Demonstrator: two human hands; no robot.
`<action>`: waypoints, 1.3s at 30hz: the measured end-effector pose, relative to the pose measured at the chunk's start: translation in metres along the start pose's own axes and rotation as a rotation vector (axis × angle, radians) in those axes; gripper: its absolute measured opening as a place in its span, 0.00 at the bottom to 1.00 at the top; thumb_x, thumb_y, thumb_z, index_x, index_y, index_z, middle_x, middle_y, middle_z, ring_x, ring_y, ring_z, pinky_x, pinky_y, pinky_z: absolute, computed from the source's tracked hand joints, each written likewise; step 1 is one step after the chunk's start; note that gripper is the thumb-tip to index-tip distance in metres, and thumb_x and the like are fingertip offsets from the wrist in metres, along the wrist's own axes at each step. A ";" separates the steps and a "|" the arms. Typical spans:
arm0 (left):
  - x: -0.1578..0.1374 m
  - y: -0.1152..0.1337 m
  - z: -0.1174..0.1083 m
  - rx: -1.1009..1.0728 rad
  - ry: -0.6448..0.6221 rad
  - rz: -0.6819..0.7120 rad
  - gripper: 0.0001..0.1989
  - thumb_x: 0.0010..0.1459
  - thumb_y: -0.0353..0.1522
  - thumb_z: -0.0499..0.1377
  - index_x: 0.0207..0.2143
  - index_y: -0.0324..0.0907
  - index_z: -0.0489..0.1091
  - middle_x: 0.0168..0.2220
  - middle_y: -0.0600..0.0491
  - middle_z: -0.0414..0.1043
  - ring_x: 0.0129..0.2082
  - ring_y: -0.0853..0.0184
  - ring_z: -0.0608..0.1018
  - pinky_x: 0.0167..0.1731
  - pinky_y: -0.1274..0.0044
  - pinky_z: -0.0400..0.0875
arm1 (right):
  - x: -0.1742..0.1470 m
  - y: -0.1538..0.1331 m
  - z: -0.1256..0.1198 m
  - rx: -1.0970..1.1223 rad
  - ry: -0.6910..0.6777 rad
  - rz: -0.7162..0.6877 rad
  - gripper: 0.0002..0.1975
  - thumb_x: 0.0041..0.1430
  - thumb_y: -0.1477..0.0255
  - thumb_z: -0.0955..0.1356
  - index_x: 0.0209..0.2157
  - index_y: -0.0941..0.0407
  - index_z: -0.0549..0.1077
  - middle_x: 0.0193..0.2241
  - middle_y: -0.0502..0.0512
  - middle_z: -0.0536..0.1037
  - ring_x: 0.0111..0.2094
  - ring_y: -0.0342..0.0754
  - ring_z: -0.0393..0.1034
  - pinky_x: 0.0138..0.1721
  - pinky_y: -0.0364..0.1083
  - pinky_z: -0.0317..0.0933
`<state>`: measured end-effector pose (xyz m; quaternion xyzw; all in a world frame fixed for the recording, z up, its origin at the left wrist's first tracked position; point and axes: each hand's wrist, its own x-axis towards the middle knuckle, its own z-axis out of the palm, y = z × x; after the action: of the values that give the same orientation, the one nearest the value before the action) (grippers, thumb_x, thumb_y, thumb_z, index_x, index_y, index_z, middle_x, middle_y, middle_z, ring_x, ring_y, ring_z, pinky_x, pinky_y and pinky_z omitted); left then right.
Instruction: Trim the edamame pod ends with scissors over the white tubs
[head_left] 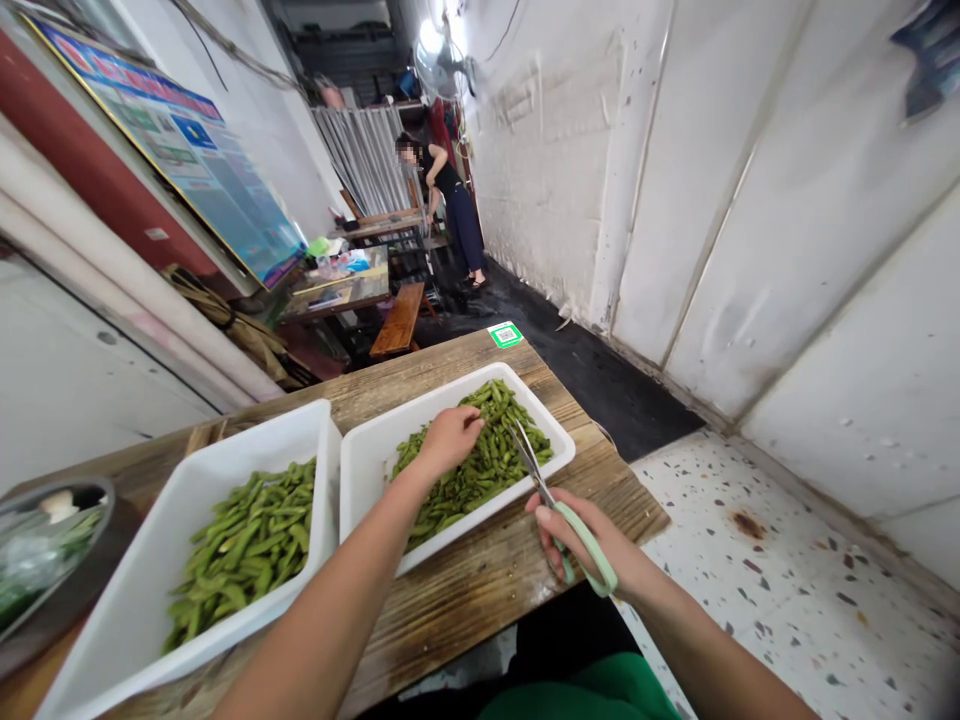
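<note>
My left hand [452,438] reaches over a heap of green edamame pods [495,450] in the right-hand white plastic tub [367,470]. Its fingers are curled together at the pods, and whatever they pinch is too small to make out. My right hand [574,525] grips scissors [534,468] with pale green handles. Their blades are slightly apart and point up-left over the tub's right rim, close to the pods. Left of this tub stands a deeper white tub [142,570] with more edamame pods [251,545] heaped inside.
Both tubs stand on a worn wooden table [487,570]. A dark pot [52,560] holding greens and a plastic bag sits at far left. A green QR-code card [506,335] lies at the far corner. Beyond, a person [454,205] bends beside tables and a wooden bench [399,318].
</note>
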<state>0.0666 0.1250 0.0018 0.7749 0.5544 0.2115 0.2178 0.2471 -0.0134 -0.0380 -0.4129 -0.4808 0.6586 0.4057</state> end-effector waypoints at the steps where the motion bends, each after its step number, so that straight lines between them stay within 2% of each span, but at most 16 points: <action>1: -0.009 0.002 -0.006 -0.133 -0.035 -0.002 0.12 0.50 0.37 0.52 0.25 0.42 0.73 0.26 0.51 0.74 0.30 0.63 0.72 0.36 0.73 0.61 | 0.001 0.001 0.000 -0.051 -0.001 -0.004 0.22 0.52 0.53 0.63 0.38 0.57 0.63 0.19 0.44 0.61 0.17 0.38 0.57 0.18 0.39 0.57; 3: -0.031 0.007 -0.018 -0.347 -0.113 -0.026 0.13 0.49 0.39 0.54 0.25 0.41 0.73 0.26 0.52 0.74 0.30 0.63 0.72 0.38 0.74 0.62 | 0.002 0.002 0.003 -0.133 -0.013 -0.020 0.21 0.53 0.53 0.62 0.36 0.57 0.63 0.18 0.44 0.60 0.16 0.38 0.56 0.18 0.38 0.57; 5: -0.052 0.013 -0.026 -0.449 -0.146 -0.066 0.13 0.48 0.41 0.55 0.24 0.41 0.74 0.27 0.51 0.74 0.33 0.62 0.72 0.40 0.74 0.62 | 0.003 0.001 0.008 -0.170 -0.041 -0.032 0.20 0.54 0.53 0.61 0.35 0.57 0.64 0.18 0.44 0.59 0.16 0.37 0.56 0.17 0.38 0.56; 7: -0.068 0.017 -0.031 -0.477 -0.149 -0.082 0.14 0.48 0.41 0.56 0.24 0.41 0.74 0.27 0.51 0.74 0.33 0.63 0.72 0.39 0.75 0.62 | 0.002 -0.001 0.014 -0.189 -0.073 -0.044 0.20 0.54 0.53 0.61 0.35 0.57 0.64 0.19 0.45 0.60 0.16 0.37 0.56 0.17 0.38 0.56; 11: -0.086 0.020 -0.033 -0.451 -0.158 -0.061 0.14 0.49 0.40 0.55 0.23 0.40 0.73 0.23 0.53 0.72 0.26 0.67 0.70 0.31 0.78 0.62 | 0.001 -0.007 0.027 -0.277 -0.090 -0.091 0.19 0.54 0.53 0.62 0.31 0.57 0.64 0.19 0.46 0.62 0.17 0.37 0.57 0.17 0.37 0.53; 15: -0.093 0.016 -0.033 -0.469 -0.168 -0.065 0.15 0.50 0.41 0.55 0.21 0.39 0.71 0.22 0.52 0.71 0.25 0.68 0.69 0.29 0.78 0.61 | 0.003 -0.008 0.033 -0.323 -0.082 -0.086 0.19 0.53 0.53 0.63 0.30 0.57 0.65 0.16 0.44 0.61 0.14 0.37 0.56 0.15 0.37 0.52; 20: -0.094 0.003 -0.030 -0.654 -0.153 -0.163 0.12 0.46 0.39 0.59 0.24 0.39 0.71 0.24 0.51 0.72 0.28 0.67 0.71 0.34 0.77 0.62 | 0.006 -0.002 0.037 -0.211 -0.095 0.046 0.21 0.49 0.51 0.64 0.30 0.57 0.64 0.14 0.42 0.59 0.12 0.37 0.54 0.11 0.37 0.51; 25: -0.093 -0.005 -0.023 -1.034 -0.031 -0.319 0.13 0.43 0.35 0.63 0.32 0.38 0.70 0.31 0.49 0.74 0.32 0.67 0.74 0.34 0.78 0.64 | 0.004 -0.002 0.041 -0.009 -0.184 0.060 0.23 0.52 0.50 0.61 0.32 0.57 0.61 0.21 0.45 0.63 0.17 0.36 0.59 0.18 0.38 0.57; 29: -0.093 -0.004 -0.016 -1.210 0.132 -0.366 0.14 0.39 0.32 0.66 0.32 0.38 0.71 0.29 0.53 0.73 0.32 0.71 0.74 0.32 0.81 0.64 | 0.004 -0.005 0.044 0.011 -0.196 0.073 0.22 0.54 0.51 0.61 0.35 0.57 0.62 0.20 0.44 0.62 0.17 0.36 0.58 0.19 0.38 0.56; 32: -0.095 0.000 -0.012 -1.236 0.133 -0.393 0.13 0.38 0.31 0.67 0.30 0.37 0.73 0.26 0.53 0.73 0.29 0.72 0.73 0.32 0.80 0.65 | 0.005 -0.007 0.046 -0.039 -0.184 0.069 0.21 0.54 0.51 0.61 0.34 0.57 0.62 0.19 0.44 0.62 0.16 0.36 0.57 0.18 0.37 0.55; 39: -0.098 0.008 -0.010 -1.186 0.143 -0.411 0.15 0.37 0.31 0.67 0.30 0.36 0.74 0.28 0.52 0.74 0.29 0.71 0.74 0.33 0.79 0.65 | 0.008 -0.009 0.048 -0.052 -0.155 0.087 0.22 0.53 0.51 0.61 0.34 0.57 0.62 0.19 0.43 0.61 0.15 0.35 0.56 0.16 0.37 0.55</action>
<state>0.0377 0.0302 0.0064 0.3841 0.4935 0.4880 0.6089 0.2005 -0.0188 -0.0215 -0.3916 -0.5091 0.6931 0.3273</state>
